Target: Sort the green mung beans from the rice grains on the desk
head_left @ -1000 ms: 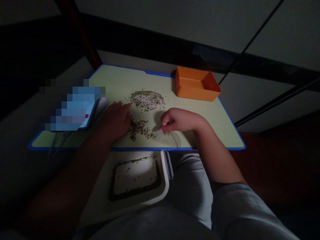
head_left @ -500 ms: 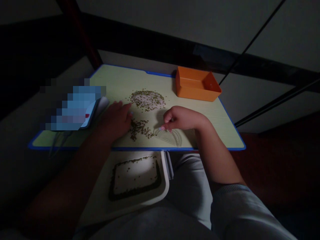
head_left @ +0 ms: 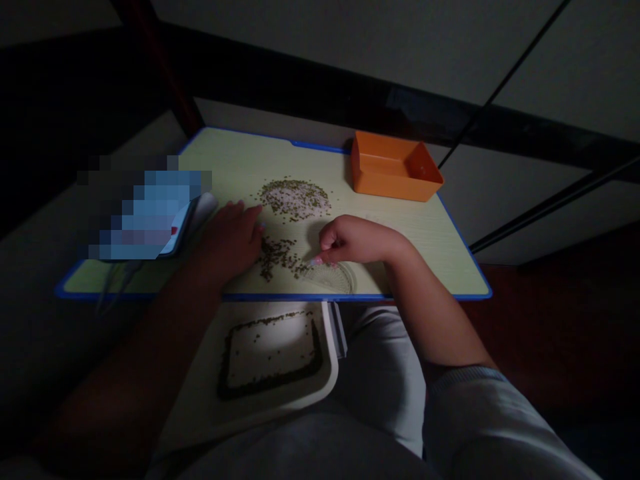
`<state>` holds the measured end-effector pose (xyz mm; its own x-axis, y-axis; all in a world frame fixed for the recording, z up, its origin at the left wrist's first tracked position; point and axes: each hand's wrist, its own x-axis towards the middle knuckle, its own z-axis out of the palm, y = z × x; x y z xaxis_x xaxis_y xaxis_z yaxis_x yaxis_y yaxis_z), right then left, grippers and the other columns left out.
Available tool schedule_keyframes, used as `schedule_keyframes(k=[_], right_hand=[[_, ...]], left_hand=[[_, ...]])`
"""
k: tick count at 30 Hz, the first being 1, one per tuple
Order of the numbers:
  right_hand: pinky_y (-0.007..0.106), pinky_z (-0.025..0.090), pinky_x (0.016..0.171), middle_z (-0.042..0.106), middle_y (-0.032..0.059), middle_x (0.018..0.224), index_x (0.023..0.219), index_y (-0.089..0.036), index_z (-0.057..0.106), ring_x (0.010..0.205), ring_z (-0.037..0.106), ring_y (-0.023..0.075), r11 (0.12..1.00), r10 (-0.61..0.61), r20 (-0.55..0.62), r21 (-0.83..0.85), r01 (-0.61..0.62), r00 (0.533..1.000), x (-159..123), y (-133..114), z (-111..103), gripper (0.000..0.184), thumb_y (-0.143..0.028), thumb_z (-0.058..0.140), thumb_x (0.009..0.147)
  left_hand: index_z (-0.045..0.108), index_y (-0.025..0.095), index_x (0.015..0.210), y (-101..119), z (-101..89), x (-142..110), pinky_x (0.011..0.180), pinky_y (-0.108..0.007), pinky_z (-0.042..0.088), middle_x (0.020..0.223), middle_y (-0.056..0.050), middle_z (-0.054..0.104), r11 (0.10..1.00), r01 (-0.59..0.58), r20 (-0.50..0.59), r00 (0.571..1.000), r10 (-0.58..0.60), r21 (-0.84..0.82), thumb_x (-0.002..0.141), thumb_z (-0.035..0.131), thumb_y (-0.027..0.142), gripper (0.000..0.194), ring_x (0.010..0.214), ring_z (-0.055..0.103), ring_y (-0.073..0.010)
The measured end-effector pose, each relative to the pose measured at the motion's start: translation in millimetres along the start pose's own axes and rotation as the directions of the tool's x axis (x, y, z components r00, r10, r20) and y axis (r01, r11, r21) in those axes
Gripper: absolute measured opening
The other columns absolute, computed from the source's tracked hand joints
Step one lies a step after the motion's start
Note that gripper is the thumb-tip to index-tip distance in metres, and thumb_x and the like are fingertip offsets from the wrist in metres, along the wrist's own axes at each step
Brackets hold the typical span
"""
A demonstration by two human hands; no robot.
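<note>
My right hand (head_left: 355, 239) is closed, its thumb and fingers pinching a clear protractor (head_left: 331, 279) that lies low over the table. The protractor's left end touches the edge of a small scatter of dark green beans (head_left: 276, 253). My left hand (head_left: 234, 241) rests on the tabletop just left of these beans, fingers stretched out and holding nothing. Beyond both hands sits a larger heap of white grains mixed with green beans (head_left: 295, 199). Below the table's near edge, a white plastic tub (head_left: 331, 373) has dark green beans gathered mostly along the borders of its floor.
An orange open box (head_left: 395, 185) stands at the table's back right. On the left, a phone (head_left: 180, 233) with a lit, partly blurred screen leans, and a cable (head_left: 117, 277) hangs nearby. The pale table (head_left: 425, 267) has a blue rim.
My right hand and the protractor have moved slightly left, onto the right side of the scattered beans. My left hand has stayed in place.
</note>
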<state>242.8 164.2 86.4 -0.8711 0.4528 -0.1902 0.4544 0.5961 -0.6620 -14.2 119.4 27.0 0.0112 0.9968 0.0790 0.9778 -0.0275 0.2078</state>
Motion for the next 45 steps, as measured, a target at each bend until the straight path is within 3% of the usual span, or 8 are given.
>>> schedule_keyframes(k=[8,14,17,27,32,35,40,45], right_hand=[[0.028,0.033,0.066,0.058,-0.0041,0.059,0.067,-0.017,0.063,0.060,0.048,0.0107,0.998,-0.059,-0.009,0.037,0.060,0.998,-4,4,-3,0.040,-0.041,0.069,0.098],[0.028,0.034,0.066,0.058,-0.0034,0.060,0.067,-0.016,0.066,0.060,0.049,0.0106,0.994,-0.105,0.049,0.029,0.104,0.993,0,1,4,0.038,-0.035,0.067,0.100],[0.028,0.032,0.066,0.056,-0.0041,0.059,0.068,-0.015,0.066,0.059,0.048,0.0104,0.994,-0.109,0.042,0.019,0.109,0.993,2,-2,7,0.036,-0.033,0.067,0.100],[0.029,0.030,0.066,0.052,-0.0056,0.052,0.060,-0.017,0.061,0.055,0.045,0.0100,0.999,0.044,0.017,-0.031,-0.044,0.999,1,-12,5,0.039,-0.023,0.068,0.097],[0.029,0.032,0.065,0.054,-0.0046,0.051,0.059,-0.016,0.064,0.055,0.045,0.0103,0.997,0.066,0.066,-0.043,-0.063,0.996,-1,-11,1,0.040,-0.021,0.067,0.098],[0.029,0.032,0.064,0.054,-0.0047,0.051,0.060,-0.015,0.066,0.055,0.045,0.0104,0.995,0.088,0.080,-0.057,-0.083,0.993,-3,-9,-2,0.038,-0.020,0.067,0.097],[0.028,0.032,0.065,0.054,-0.0047,0.051,0.060,-0.014,0.067,0.056,0.045,0.0100,0.990,0.122,0.079,-0.080,-0.116,0.989,-6,-10,-6,0.038,-0.018,0.067,0.098],[0.027,0.034,0.067,0.058,-0.0031,0.053,0.061,-0.014,0.069,0.058,0.048,0.0108,0.976,0.199,0.076,-0.108,-0.191,0.977,-10,-13,-11,0.037,-0.019,0.068,0.097]], left_hand=[[0.051,0.009,0.156,0,-0.1,0,0.133,-0.054,0.034,0.168,-0.022,0.050,1.000,0.006,-0.006,1.000,-0.006,-0.004,0.106,0.038,0.030,0.056,0.161,0.042,-0.0370],[0.050,0.009,0.158,1,-1.3,-2,0.134,-0.055,0.032,0.167,-0.018,0.052,0.999,-0.018,-0.024,1.000,0.017,-0.040,0.107,0.034,0.030,0.057,0.160,0.042,-0.0371],[0.049,0.007,0.158,0,-1.3,-1,0.134,-0.055,0.031,0.168,-0.023,0.049,1.000,-0.007,-0.002,1.000,0.007,-0.013,0.106,0.035,0.031,0.059,0.161,0.041,-0.0382],[0.050,0.008,0.159,-1,-0.1,1,0.134,-0.057,0.033,0.169,-0.025,0.048,1.000,-0.005,0.005,1.000,0.005,0.007,0.105,0.036,0.031,0.060,0.161,0.041,-0.0386],[0.052,0.017,0.159,-3,2.3,1,0.133,-0.055,0.036,0.167,-0.017,0.053,1.000,0.000,-0.020,1.000,0.000,0.016,0.104,0.038,0.032,0.058,0.162,0.041,-0.0347],[0.051,0.012,0.159,-1,0.0,0,0.134,-0.053,0.034,0.169,-0.019,0.050,1.000,0.012,0.002,1.000,-0.012,0.026,0.106,0.037,0.032,0.058,0.162,0.040,-0.0353],[0.051,0.005,0.157,2,-3.7,-1,0.132,-0.058,0.035,0.169,-0.026,0.047,1.000,-0.009,0.008,1.000,0.009,0.014,0.107,0.038,0.029,0.057,0.161,0.041,-0.0404],[0.049,0.007,0.158,1,-1.8,0,0.133,-0.054,0.034,0.169,-0.024,0.048,0.999,-0.009,0.007,1.000,0.008,0.045,0.107,0.037,0.029,0.057,0.162,0.041,-0.0362]])
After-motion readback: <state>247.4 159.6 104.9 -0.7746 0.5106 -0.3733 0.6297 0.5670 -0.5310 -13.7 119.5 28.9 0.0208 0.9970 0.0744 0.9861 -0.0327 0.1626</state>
